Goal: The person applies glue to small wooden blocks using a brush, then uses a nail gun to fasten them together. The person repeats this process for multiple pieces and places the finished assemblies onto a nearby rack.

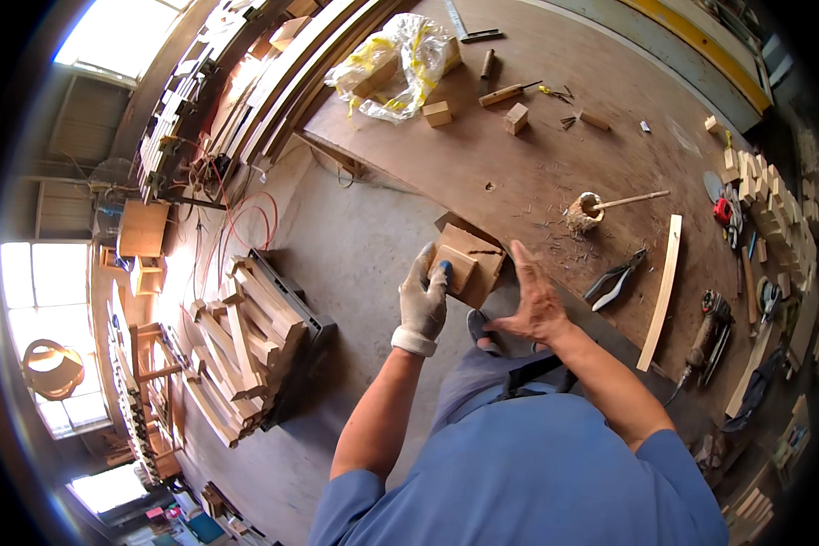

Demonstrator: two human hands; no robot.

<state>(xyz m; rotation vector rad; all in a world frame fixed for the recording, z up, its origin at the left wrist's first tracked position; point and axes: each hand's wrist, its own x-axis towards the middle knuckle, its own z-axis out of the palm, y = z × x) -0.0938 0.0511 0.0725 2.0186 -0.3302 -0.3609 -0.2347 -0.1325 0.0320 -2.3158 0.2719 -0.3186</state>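
My left hand (422, 296), in a pale work glove with a blue thumb tip, grips a small square wooden block (456, 265). That block lies against a broader flat wooden piece (479, 242) at the workbench's near edge; I cannot tell whether the two are joined. A dark, uneven mark crosses the broader piece. My right hand (534, 300) is bare, its fingers spread and thumb out, just right of the broader piece, with nothing in it. Beyond it on the bench stands a crusted pot (585, 213) with a stick (632, 199) in it.
Pliers (615, 279), a curved wooden strip (662, 291) and a power tool (705, 337) lie on the workbench (519, 173) to the right. Farther back are a plastic bag (400, 68), a chisel (508, 93) and small blocks. A crate of wooden parts (250, 350) stands on the floor at left.
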